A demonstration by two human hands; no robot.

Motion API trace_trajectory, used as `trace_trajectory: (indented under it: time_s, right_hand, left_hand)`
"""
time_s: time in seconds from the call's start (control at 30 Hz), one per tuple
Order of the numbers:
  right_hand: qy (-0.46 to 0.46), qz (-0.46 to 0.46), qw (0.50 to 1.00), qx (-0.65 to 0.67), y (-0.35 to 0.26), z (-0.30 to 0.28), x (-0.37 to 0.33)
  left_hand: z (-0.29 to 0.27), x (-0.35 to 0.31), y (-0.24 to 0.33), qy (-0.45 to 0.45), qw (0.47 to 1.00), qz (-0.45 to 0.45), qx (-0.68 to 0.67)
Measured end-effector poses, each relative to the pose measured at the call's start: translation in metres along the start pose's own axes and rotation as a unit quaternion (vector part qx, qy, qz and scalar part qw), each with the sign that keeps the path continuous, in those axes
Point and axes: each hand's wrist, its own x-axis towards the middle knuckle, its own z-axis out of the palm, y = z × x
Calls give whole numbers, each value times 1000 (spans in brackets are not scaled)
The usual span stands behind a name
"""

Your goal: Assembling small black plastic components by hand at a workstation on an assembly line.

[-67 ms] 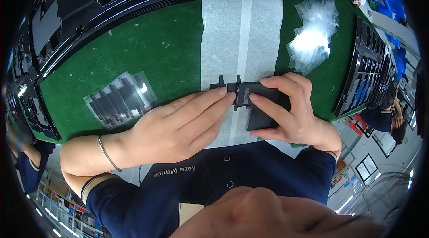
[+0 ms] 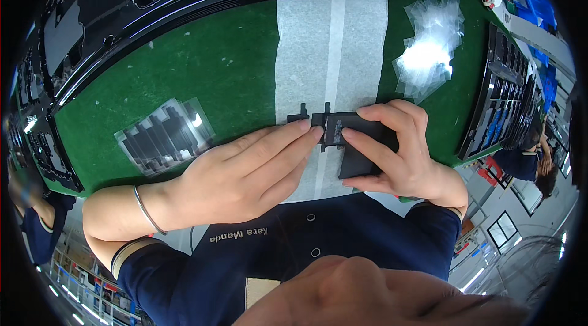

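Near the near edge of the green-topped desk (image 2: 233, 68), over a white paper runner (image 2: 306, 50), the right hand (image 2: 401, 157) is clamping across a flat black rectangular block (image 2: 358, 165). The left hand (image 2: 239, 182) is laying its fingers close together, fingertips touching a thin black strip with narrow tabs (image 2: 326, 122) beside the block; its thumb is hiding, so whether it is pinching I cannot tell. Handling this well is probably calling for light, even fingertip pressure, a steady block and tabs lying unbent.

A glossy black moulded tray (image 2: 110, 13) is filling the far left corner, and black ribbed trays (image 2: 490, 102) are lining the right edge. Clear films with dark-grey bands (image 2: 165, 133) are lying toward the left edge, just beyond the left forearm; a loose heap of clear film sheets (image 2: 429, 50) is lying beyond the right hand. Sideways moves are likely needing care there; the runner is offering more room toward the far edge.
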Motion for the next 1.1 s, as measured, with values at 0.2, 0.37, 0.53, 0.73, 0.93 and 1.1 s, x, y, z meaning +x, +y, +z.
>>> trace_trajectory:
  time_s: [0.2, 0.37, 0.53, 0.73, 0.93, 1.1]
  right_hand:
    - [-2, 0, 1000, 5, 1, -1, 0]
    - [-2, -1, 1000, 3, 0, -1, 1]
    - [-4, -3, 1000, 4, 0, -2, 1]
    - [-9, -2, 1000, 2, 1, -2, 2]
    - [-16, -3, 1000, 3, 2, -3, 1]
    - [-31, -1, 999, -8, 1, -6, 0]
  left_hand:
    - [-3, 1, 0, -16, 1000, -2, -10]
    - [-2, 0, 0, -17, 1000, 1, -4]
    - [-3, 0, -1, -18, 1000, 6, -1]
    - [-1, 0, 1, -6, 1000, -9, -10]
    - [1, 0, 0, -1, 1000, -2, 0]
    - [1, 2, 3, 13, 1000, -5, -3]
